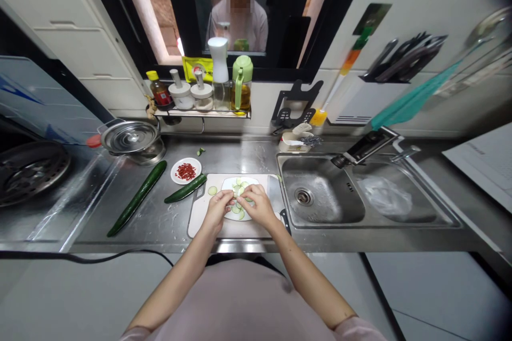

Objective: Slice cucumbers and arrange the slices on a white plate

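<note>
Over a white plate [227, 184] of cucumber slices [241, 214], my left hand [218, 209] and my right hand [259, 206] come together with fingertips pinched. A pale cucumber slice [236, 192] appears to be between them, partly covered by the fingers. The plate stands on a light cutting board [204, 218], where one loose slice [212, 191] lies at the upper left. To the right of my right hand lies a knife with a wide blade [275, 189] and a dark handle [285, 219]. A cut cucumber [185, 188] rests against the board's left side.
A whole cucumber [138, 198] and a small dish of chopped red pieces [176, 173] lie left on the steel counter. Behind them stands a lidded pot [150, 152]. A double sink [326, 224] adjoins the board at right. A shelf [184, 112] holds bottles and jars.
</note>
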Demonstrator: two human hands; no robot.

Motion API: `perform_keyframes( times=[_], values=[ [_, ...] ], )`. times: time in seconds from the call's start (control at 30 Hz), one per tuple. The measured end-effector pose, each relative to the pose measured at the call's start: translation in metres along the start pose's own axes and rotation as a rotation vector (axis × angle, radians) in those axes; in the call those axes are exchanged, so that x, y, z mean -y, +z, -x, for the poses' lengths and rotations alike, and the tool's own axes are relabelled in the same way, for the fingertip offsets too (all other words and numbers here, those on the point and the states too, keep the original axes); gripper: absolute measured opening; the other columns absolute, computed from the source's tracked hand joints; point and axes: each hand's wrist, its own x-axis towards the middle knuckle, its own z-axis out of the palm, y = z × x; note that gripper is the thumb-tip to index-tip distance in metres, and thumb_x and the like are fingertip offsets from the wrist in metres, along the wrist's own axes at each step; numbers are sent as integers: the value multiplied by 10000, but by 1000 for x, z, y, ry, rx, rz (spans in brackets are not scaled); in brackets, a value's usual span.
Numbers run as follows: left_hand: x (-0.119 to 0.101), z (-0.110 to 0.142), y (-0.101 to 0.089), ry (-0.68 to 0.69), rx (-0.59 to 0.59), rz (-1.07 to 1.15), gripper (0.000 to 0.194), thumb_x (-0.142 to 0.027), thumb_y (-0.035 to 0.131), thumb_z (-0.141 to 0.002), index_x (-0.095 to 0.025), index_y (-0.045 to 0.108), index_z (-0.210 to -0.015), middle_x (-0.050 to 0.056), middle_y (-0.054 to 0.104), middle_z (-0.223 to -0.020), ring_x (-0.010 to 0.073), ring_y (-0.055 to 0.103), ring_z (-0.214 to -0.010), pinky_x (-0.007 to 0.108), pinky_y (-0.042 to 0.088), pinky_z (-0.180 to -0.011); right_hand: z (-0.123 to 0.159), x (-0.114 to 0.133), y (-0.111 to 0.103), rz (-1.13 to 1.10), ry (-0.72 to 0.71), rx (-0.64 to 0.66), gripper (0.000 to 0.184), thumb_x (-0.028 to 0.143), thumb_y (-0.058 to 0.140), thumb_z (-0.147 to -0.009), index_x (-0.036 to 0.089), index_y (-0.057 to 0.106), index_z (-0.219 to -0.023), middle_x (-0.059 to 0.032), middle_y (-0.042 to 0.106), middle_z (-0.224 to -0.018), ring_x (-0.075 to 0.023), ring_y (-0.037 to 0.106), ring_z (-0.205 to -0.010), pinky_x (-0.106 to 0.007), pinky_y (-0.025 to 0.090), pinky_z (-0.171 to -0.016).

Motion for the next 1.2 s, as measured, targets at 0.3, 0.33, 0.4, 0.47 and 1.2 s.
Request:
perform_keyframes(
  times=[0.3, 0.33, 0.4, 0.47, 1.2],
  values=[
    [-12, -1, -4, 51, 3, -86, 493, -292, 809, -515, -169, 616, -952, -37, 616, -624, 64, 519, -551, 167, 331, -514, -10, 2, -7, 81, -147, 94, 193, 392, 578, -890, 234, 674, -946, -68, 617, -930, -223, 510, -955, -363, 430, -835],
    [-14, 0, -4, 52, 14, -86, 504, -283, 812, -506, -169, 611, -954, -40, 611, -618, 62, 511, -545, 167, 324, -512, -12, 4, -8, 107, -168, 101, 196, 383, 563, -899, 232, 672, -963, -72, 616, -935, -222, 506, -950, -362, 429, -831],
    [-18, 1, -4, 50, 30, -91, 515, -276, 817, -492, -171, 602, -948, -45, 603, -608, 61, 502, -537, 171, 311, -508, -14, 6, -11, 165, -209, 116, 208, 375, 544, -908, 233, 670, -993, -78, 611, -946, -223, 499, -940, -365, 425, -827],
    [-20, 1, -4, 43, 35, -104, 519, -280, 819, -486, -175, 597, -943, -53, 587, -591, 62, 496, -530, 176, 307, -511, -17, 7, -13, 207, -243, 140, 207, 363, 529, -915, 242, 670, -1006, -80, 605, -956, -222, 493, -934, -370, 417, -832],
    [-14, -5, 0, 289, 24, -161, 498, -346, 796, -568, -208, 550, -979, -11, 636, -726, 122, 594, -694, 235, 426, -711, -23, 9, 9, -28, -35, 25, 139, 276, 578, -851, 229, 691, -784, -45, 585, -852, -197, 506, -885, -339, 426, -802]
  ],
)
